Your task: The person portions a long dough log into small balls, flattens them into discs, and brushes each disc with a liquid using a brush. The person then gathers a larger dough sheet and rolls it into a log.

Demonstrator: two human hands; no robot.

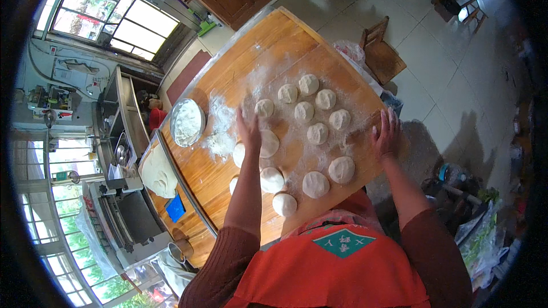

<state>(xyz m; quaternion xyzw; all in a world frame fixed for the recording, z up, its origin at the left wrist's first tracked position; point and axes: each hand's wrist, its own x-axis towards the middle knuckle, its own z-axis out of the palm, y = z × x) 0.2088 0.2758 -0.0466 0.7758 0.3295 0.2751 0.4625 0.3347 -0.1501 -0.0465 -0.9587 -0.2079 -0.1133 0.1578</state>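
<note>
My left hand is slightly blurred over the floured wooden board, fingers extended. It is right beside a small dough ball; whether they touch I cannot tell. At the board's right edge lies my right hand, fingers spread and nothing visible in them. Several small dough balls, one of them a dough ball, sit between the hands. Nearer my body are larger, smoother dough rounds, among them a dough round and another dough round. My left forearm partly covers some rounds.
A bowl of flour stands left of a loose flour patch. Past a dark rod lie a large dough slab and a blue scraper. A metal machine is at left, a wooden chair beyond the board.
</note>
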